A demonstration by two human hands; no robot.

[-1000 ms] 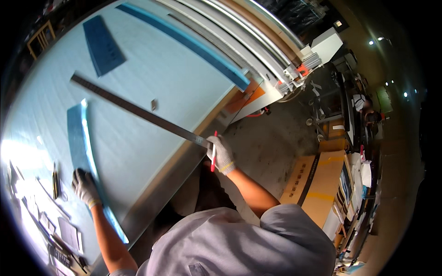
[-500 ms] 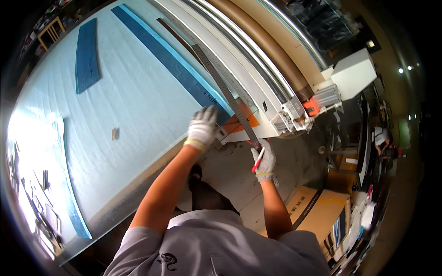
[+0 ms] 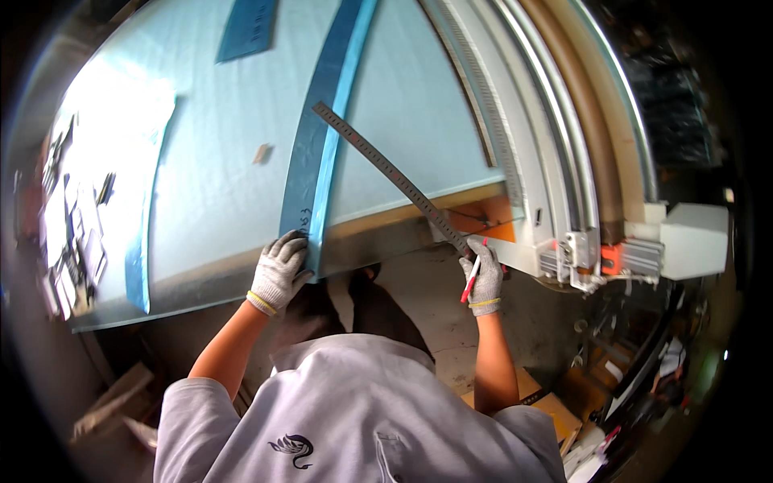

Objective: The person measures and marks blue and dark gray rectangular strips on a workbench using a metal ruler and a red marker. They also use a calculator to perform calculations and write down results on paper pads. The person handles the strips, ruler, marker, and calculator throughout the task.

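Note:
A long blue strip [image 3: 299, 173] with a lighter border lies on the pale, film-like table surface [image 3: 217, 193], its near end at the table's front edge. My left hand [image 3: 278, 270], in a white knitted glove, grips that end, fingers on top and thumb at the edge. My gloved right hand [image 3: 485, 278] is closed on the near end of a long steel ruler [image 3: 390, 171] and also holds a red-and-white pen [image 3: 472, 278]. The ruler slants forward and left, its far tip over the strip.
A shorter blue piece [image 3: 248, 28] lies farther off, and another blue strip [image 3: 141, 258] at the left. A small tan chip [image 3: 262, 153] rests on the table. Along the right runs a machine rail [image 3: 555, 121] with a brown roller [image 3: 600, 129]. A cardboard box [image 3: 555, 414] stands behind on the floor.
The blue strip has moved left across the table, away from the rail, with my left hand at its end. The ruler in my right hand has swung its far tip left over the strip. My view has turned.

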